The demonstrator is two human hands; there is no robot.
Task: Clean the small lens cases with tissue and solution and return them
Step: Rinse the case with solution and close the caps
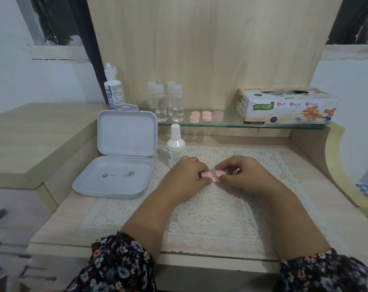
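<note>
From the head view, the lens case [212, 175] sits low over the lace mat [210, 218], between the two hands, in front of the solution bottle [176, 144]. It reads as a small, light, stiff plastic piece with two pink caps, likely smooth and apt to slip once wet, so the caps' edges are the sensible places to pinch, with a steadying finger on the pale bridge between them. The left hand [187, 175] has its fingers curled in, thumb and fingertips pinching the left cap [206, 175]. The right hand [242, 172] is curled the same way, pinching the right cap [219, 173]. Whether the caps are being twisted or only held is hard to tell, since the fingers cover most of the case; no tissue shows in either hand. More pink cases [206, 116] lie on the glass shelf [227, 124] beside four clear bottles [166, 102], with the tissue box [284, 106] at the shelf's right end. To the left, an open white box [115, 175] holds a few small lens-like objects.
</note>
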